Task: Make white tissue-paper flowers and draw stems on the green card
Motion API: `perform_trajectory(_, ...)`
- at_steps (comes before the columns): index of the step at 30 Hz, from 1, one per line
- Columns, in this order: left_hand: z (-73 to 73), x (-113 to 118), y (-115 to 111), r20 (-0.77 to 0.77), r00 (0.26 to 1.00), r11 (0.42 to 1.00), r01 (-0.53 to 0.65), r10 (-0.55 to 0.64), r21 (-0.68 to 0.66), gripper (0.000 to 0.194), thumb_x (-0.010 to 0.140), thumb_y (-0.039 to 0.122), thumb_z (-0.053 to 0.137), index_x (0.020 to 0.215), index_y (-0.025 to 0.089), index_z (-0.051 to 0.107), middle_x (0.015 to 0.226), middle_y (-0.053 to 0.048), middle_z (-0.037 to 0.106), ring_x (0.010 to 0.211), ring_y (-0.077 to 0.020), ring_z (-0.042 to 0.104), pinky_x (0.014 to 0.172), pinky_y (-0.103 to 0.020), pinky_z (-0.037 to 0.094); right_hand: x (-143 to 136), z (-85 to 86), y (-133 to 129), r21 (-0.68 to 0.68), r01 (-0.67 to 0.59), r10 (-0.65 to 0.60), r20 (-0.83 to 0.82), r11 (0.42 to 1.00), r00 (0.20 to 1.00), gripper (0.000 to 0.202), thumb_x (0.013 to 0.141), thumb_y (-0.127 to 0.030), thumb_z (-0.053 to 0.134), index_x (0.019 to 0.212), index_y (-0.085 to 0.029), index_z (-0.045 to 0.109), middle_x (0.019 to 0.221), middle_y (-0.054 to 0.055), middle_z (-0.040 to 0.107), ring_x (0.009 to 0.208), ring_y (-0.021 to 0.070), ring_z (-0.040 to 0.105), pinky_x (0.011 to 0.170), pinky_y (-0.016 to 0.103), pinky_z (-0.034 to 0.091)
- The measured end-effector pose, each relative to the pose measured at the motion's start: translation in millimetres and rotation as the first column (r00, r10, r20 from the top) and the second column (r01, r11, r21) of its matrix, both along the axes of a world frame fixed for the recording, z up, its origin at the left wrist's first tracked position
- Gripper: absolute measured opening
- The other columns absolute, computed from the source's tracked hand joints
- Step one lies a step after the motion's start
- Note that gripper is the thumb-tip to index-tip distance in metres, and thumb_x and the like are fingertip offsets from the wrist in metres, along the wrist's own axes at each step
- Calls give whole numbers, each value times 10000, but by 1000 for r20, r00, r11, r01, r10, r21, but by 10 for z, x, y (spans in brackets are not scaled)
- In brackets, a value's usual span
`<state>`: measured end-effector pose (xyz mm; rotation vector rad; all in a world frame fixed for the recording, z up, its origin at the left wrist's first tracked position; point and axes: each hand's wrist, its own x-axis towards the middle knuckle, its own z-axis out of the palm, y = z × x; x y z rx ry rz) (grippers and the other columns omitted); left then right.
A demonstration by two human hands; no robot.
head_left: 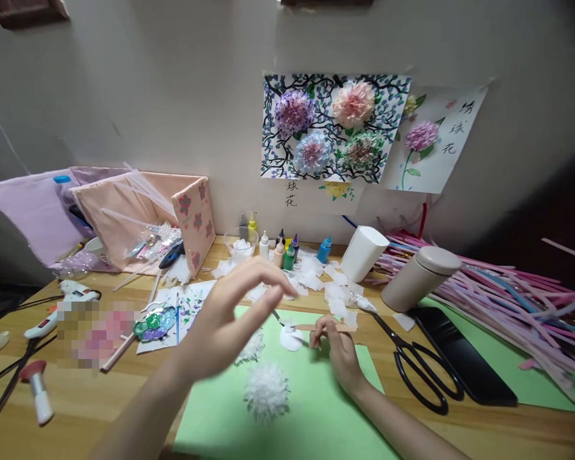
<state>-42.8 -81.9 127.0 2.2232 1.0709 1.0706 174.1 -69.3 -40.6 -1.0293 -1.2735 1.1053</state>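
My left hand (pixel 234 313) is raised over the green sheet (pixel 326 409), thumb and forefinger curved close together; what they hold, if anything, is hidden. A thin dark tip (pixel 276 315) shows just below the thumb. My right hand (pixel 335 348) is closed around a flat wooden stick (pixel 306 327), whose left end reaches over a small white disc (pixel 291 340) with a bit of white paper on it. A fluffy white paper flower (pixel 267 390) lies nearer me. Another white fringed piece (pixel 252 348) is partly hidden behind my left hand.
Black-handled scissors (pixel 412 367), a phone (pixel 464 354) and a lidded cup (pixel 421 278) stand or lie at the right. Paint bottles (pixel 287 255) and paper scraps are behind. A glue gun (pixel 60 310), palette (pixel 156 321) and pink box (pixel 194 223) are left.
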Motion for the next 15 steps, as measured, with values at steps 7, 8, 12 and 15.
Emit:
perform_trajectory(7,-889,-31,1054,-433,890,959,16,-143,-284,231,752,203,494,873,198,691,972,-71,647,898,-203,565,823,-289,412,-13,-5,264,-236,-163,91,-289,958,953,473,791,-649,394,681,-194,457,460,-25,491,414,116,432,423,228,285)
perform_trajectory(8,-1007,-59,1089,-462,879,958,-25,-115,-287,236,726,185,505,864,200,696,963,-70,650,873,-199,572,804,-279,417,-8,-11,279,-243,-191,110,-309,951,945,473,791,-649,396,678,-194,459,454,-28,480,408,114,425,420,227,275)
perform_trajectory(12,-1187,-104,1095,-537,840,963,-79,-74,-257,223,687,217,540,836,219,706,933,-65,655,828,-196,586,750,-255,422,14,-10,293,-241,-246,150,-357,939,922,460,791,-633,422,673,-190,467,451,-31,460,408,110,419,417,228,261)
perform_trajectory(15,-1169,-87,1076,-535,843,963,-98,-55,-252,185,666,202,533,743,197,701,898,-69,664,786,-190,594,724,-246,425,25,-5,290,-241,-275,168,-387,931,907,447,801,-615,429,680,-187,474,454,-29,471,417,104,418,429,225,262)
